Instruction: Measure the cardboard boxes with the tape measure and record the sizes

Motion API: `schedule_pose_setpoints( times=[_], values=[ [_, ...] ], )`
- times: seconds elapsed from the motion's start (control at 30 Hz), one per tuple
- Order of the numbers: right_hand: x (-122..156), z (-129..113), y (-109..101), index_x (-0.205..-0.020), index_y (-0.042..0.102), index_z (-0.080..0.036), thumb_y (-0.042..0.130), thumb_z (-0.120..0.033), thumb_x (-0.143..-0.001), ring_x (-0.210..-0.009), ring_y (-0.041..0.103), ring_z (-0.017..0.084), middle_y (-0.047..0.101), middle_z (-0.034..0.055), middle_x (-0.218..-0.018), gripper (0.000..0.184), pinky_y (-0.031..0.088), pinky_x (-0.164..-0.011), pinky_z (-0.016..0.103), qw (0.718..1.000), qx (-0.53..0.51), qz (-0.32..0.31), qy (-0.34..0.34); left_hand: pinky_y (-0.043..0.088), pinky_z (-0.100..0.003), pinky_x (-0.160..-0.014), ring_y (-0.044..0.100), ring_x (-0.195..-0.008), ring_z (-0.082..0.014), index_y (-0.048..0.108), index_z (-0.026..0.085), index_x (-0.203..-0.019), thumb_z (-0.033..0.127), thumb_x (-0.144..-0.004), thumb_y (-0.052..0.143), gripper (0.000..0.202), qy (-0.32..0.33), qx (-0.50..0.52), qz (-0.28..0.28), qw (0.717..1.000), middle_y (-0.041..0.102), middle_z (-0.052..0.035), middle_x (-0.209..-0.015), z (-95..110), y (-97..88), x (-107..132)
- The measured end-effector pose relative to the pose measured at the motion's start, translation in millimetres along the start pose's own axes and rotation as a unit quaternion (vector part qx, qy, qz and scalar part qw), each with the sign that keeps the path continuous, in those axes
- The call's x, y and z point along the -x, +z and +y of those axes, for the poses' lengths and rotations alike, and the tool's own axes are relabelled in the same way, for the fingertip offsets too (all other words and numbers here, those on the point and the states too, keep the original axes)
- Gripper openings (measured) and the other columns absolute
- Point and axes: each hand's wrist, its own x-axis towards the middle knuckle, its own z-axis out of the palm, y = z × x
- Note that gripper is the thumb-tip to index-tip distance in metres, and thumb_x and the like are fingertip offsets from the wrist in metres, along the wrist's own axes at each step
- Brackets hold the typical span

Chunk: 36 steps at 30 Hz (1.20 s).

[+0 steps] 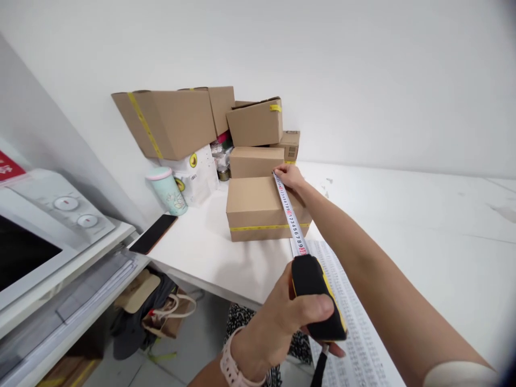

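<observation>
My left hand, with a pale pink band on its wrist, is wrapped round a black and yellow tape measure. Out of the case runs its white blade, slanting over the top of a closed cardboard box. At the blade's far end, my right hand pinches the tip by the box's back edge. Yellow tape circles the box. Below the blade, partly hidden by my hand and arm, lie printed sheets on the white table.
More cardboard boxes are stacked against the wall. A mint tumbler stands left, near a dark phone at the table's edge. A microwave sits on a shelf at far left. Bags lie on the floor.
</observation>
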Motion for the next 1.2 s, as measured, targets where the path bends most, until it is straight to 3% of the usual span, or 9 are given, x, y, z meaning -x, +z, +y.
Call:
schedule_pose_setpoints(
  times=[0.13, 0.3, 0.5, 0.77, 1.0, 1.2],
  values=[
    [-19.2, 11.4, 4.9, -0.073, 0.070, -0.020, 0.066, -0.019, -0.077, -0.083, 0.061, 0.020, 0.071, 0.0040, -0.082, 0.006, 0.047, -0.089, 0.035, 0.985, 0.143, 0.026, -0.096, 0.056, -0.033, -0.055, 0.065, -0.074, -0.0225, 0.059, 0.025, -0.106, 0.051, -0.064, 0.082, 0.055, 0.001, 0.004, 0.022, 1.000, 0.061, -0.0063, -0.086, 5.1, -5.2, -3.4],
    [-27.2, 20.5, 5.6, -0.076, 0.073, -0.017, 0.059, -0.022, -0.083, -0.084, 0.064, 0.020, 0.073, 0.0051, -0.082, 0.017, 0.048, -0.086, 0.032, 0.962, 0.248, -0.003, -0.113, 0.056, -0.030, -0.057, 0.064, -0.071, -0.0194, 0.057, 0.021, -0.108, 0.048, -0.070, 0.079, 0.052, 0.011, 0.019, 0.015, 1.000, 0.061, -0.0055, -0.084, -0.1, -3.9, 6.5],
    [-23.3, 18.1, 6.3, -0.086, 0.075, -0.015, 0.059, -0.024, -0.086, -0.087, 0.067, 0.020, 0.076, 0.0069, -0.092, 0.018, 0.048, -0.080, 0.028, 0.964, 0.250, -0.027, -0.081, 0.055, -0.026, -0.060, 0.063, -0.073, -0.0158, 0.052, 0.018, -0.116, 0.045, -0.071, 0.080, 0.059, 0.013, 0.028, 0.031, 0.999, 0.063, -0.0048, -0.086, -11.1, 6.1, 12.6],
    [-26.3, 16.2, 7.1, -0.086, 0.074, -0.020, 0.063, -0.027, -0.082, -0.093, 0.067, 0.021, 0.075, 0.0039, -0.092, 0.014, 0.046, -0.091, 0.036, 0.956, 0.284, -0.044, -0.065, 0.055, -0.027, -0.060, 0.060, -0.070, -0.0142, 0.050, 0.019, -0.114, 0.046, -0.066, 0.082, 0.064, 0.017, 0.032, 0.037, 0.999, 0.060, -0.0032, -0.085, -14.3, 18.5, 1.2],
    [-25.2, 13.8, 7.0, -0.085, 0.074, -0.019, 0.062, -0.027, -0.082, -0.095, 0.066, 0.022, 0.074, 0.0035, -0.089, 0.014, 0.043, -0.095, 0.040, 0.956, 0.283, -0.045, -0.063, 0.055, -0.027, -0.060, 0.058, -0.068, -0.0126, 0.048, 0.017, -0.118, 0.047, -0.063, 0.084, 0.073, -0.004, 0.036, 0.053, 0.998, 0.061, -0.0035, -0.084, -16.9, 19.1, 4.2],
    [-17.0, 9.3, 6.0, -0.082, 0.071, -0.019, 0.064, -0.028, -0.080, -0.089, 0.063, 0.022, 0.072, 0.0042, -0.088, 0.011, 0.045, -0.091, 0.039, 0.965, 0.248, -0.058, -0.063, 0.055, -0.026, -0.060, 0.061, -0.069, -0.0145, 0.052, 0.019, -0.116, 0.044, -0.065, 0.084, 0.066, 0.008, 0.040, 0.041, 0.998, 0.062, -0.0037, -0.082, -17.1, 18.4, -0.5]
  ],
)
